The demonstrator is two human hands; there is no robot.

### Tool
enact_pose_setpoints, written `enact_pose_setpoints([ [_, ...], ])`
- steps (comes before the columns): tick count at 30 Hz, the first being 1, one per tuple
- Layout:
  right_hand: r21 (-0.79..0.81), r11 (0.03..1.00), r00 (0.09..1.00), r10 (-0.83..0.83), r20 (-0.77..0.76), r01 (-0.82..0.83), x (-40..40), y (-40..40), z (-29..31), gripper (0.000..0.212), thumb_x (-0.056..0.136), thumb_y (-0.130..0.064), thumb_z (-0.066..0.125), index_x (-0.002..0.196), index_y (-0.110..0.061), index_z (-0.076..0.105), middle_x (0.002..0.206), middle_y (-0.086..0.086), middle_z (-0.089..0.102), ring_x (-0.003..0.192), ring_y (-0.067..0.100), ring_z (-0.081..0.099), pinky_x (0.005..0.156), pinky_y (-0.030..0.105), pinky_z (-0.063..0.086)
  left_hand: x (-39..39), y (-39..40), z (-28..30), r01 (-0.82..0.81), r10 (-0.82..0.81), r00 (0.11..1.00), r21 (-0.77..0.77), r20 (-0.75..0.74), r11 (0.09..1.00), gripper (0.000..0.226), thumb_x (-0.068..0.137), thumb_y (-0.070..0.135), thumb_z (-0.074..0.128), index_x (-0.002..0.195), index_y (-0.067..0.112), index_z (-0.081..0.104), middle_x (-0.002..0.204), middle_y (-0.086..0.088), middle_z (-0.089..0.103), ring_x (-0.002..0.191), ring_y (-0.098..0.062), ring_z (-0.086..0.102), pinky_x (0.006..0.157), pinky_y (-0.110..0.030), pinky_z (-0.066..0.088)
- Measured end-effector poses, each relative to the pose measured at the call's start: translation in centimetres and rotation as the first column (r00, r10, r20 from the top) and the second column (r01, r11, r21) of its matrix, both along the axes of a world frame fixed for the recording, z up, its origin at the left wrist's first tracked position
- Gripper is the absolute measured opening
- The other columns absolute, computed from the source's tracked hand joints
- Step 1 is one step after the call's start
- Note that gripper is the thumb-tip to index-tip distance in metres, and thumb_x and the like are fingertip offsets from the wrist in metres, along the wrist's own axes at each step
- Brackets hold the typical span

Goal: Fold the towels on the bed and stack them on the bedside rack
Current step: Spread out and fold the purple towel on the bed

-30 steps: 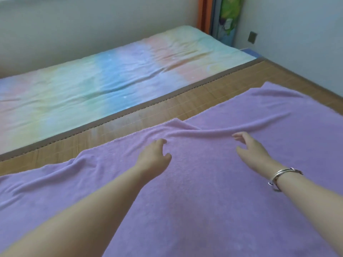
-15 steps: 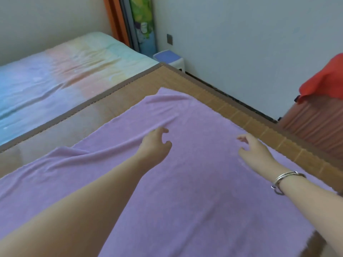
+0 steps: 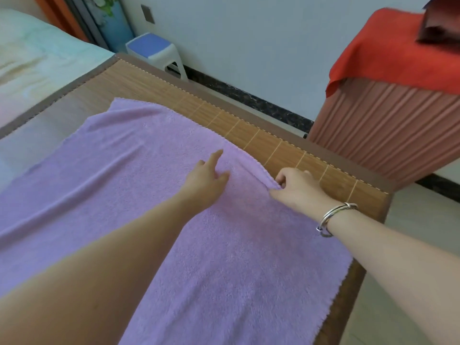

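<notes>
A large purple towel (image 3: 139, 185) lies spread flat across the bamboo mat (image 3: 278, 148) on the bed. My right hand (image 3: 296, 188), with a silver bracelet at the wrist, pinches the towel's right edge, and the cloth bunches up there. My left hand (image 3: 206, 175) lies on the towel just left of that spot, fingers straight and pointing toward the edge. The bedside rack (image 3: 388, 130) stands past the bed's right side, ribbed and reddish-brown, topped by a red cloth (image 3: 388, 56).
A small white stool with a blue seat (image 3: 154, 49) stands against the wall beyond the bed's far corner. A pastel sheet (image 3: 32, 63) covers the mattress at the left. A dark folded thing (image 3: 440, 26) rests on the red cloth. Pale floor shows at the right.
The view has swung right, bringing the rack and stool into sight. My right hand went from open above the towel to pinching its right edge; my left hand slid toward that edge.
</notes>
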State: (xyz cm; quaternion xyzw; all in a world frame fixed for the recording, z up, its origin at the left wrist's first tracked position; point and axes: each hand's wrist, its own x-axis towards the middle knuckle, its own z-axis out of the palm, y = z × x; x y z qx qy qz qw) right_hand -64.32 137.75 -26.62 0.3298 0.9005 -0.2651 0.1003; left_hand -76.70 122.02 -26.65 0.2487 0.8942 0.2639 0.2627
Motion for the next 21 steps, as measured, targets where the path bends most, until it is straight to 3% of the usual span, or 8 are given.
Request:
enact_pose_setpoints([
  [3, -0.114, 0.974, 0.975, 0.183, -0.123, -0.197, 0.3, -1.6, 1.2, 0.032, 0.077, -0.018, 0.063, 0.063, -0.019, 0.034, 0.084, -0.001, 0.041, 0.078, 0.022, 0.043, 0.060, 0.031, 0.031, -0.1, 0.5, 0.7, 0.059, -0.062, 0.994, -0.029, -0.094, 0.998, 0.054, 0.098, 0.050, 0.030, 0.149, 0.045, 0.011, 0.115, -0.005, 0.050, 0.096, -0.025, 0.055, 0.088, -0.044, 0.048],
  [6, -0.220, 0.907, 0.922, 0.310, -0.230, -0.360, 0.5, -4.1, 3.1, 0.030, 0.075, -0.010, 0.061, 0.062, -0.017, 0.035, 0.086, -0.006, 0.040, 0.074, 0.017, 0.045, 0.064, 0.033, 0.035, -0.1, 0.8, 1.9, 0.014, -0.010, 0.993, 0.034, -0.121, 0.999, 0.055, 0.094, 0.060, 0.027, 0.144, 0.054, 0.006, 0.101, -0.002, 0.060, 0.091, -0.023, 0.059, 0.084, -0.043, 0.049],
  [8, -0.242, 0.875, 0.898, 0.359, -0.256, -0.419, 0.1, -6.0, 4.4, 0.028, 0.075, -0.009, 0.059, 0.062, -0.018, 0.035, 0.079, -0.011, 0.039, 0.070, 0.014, 0.044, 0.064, 0.032, 0.036, -0.1, 0.5, 3.3, -0.062, 0.071, 0.993, 0.094, -0.092, 0.994, 0.054, 0.093, 0.050, 0.043, 0.144, 0.043, 0.025, 0.084, 0.002, 0.061, 0.086, -0.020, 0.061, 0.077, -0.035, 0.049],
  [10, -0.304, 0.858, 0.897, 0.331, -0.292, -0.415, -0.5, -8.4, 5.6, 0.029, 0.075, -0.010, 0.057, 0.063, -0.018, 0.031, 0.069, -0.010, 0.035, 0.063, 0.014, 0.037, 0.059, 0.032, 0.031, -0.3, -1.1, 4.9, -0.116, 0.121, 0.992, 0.100, -0.046, 0.988, 0.037, 0.088, 0.019, 0.053, 0.124, 0.022, 0.057, 0.081, 0.004, 0.061, 0.088, -0.020, 0.061, 0.067, -0.025, 0.046],
  [13, -0.410, 0.823, 0.903, 0.262, -0.339, -0.393, -1.2, -12.4, 7.4, 0.031, 0.078, -0.009, 0.054, 0.066, -0.019, 0.027, 0.063, -0.006, 0.028, 0.060, 0.014, 0.026, 0.057, 0.031, 0.024, -1.0, -5.8, 7.1, -0.290, 0.283, 0.957, 0.169, 0.065, 0.942, 0.036, 0.082, -0.002, 0.044, 0.104, 0.011, 0.069, 0.091, 0.001, 0.062, 0.087, -0.017, 0.059, 0.063, -0.019, 0.048],
  [16, -0.434, 0.804, 0.893, 0.253, -0.371, -0.408, -1.6, -17.6, 9.1, 0.029, 0.081, -0.011, 0.052, 0.066, -0.019, 0.028, 0.065, -0.003, 0.029, 0.062, 0.013, 0.027, 0.060, 0.032, 0.025, -1.1, -12.7, 9.1, -0.458, 0.412, 0.886, 0.265, 0.214, 0.849, 0.048, 0.085, -0.004, 0.037, 0.124, 0.013, 0.059, 0.120, -0.007, 0.054, 0.106, -0.027, 0.059, 0.076, -0.036, 0.058],
  [21, -0.443, 0.760, 0.860, 0.294, -0.417, -0.475, -0.8, -30.3, 12.9, 0.021, 0.085, -0.010, 0.055, 0.074, -0.018, 0.038, 0.067, -0.007, 0.036, 0.062, 0.008, 0.032, 0.058, 0.023, 0.031, 0.8, -28.0, 13.6, -0.516, 0.402, 0.846, 0.344, 0.350, 0.784, 0.068, 0.081, -0.008, 0.033, 0.141, 0.023, 0.043, 0.138, -0.007, 0.044, 0.114, -0.030, 0.057, 0.070, -0.038, 0.061],
])
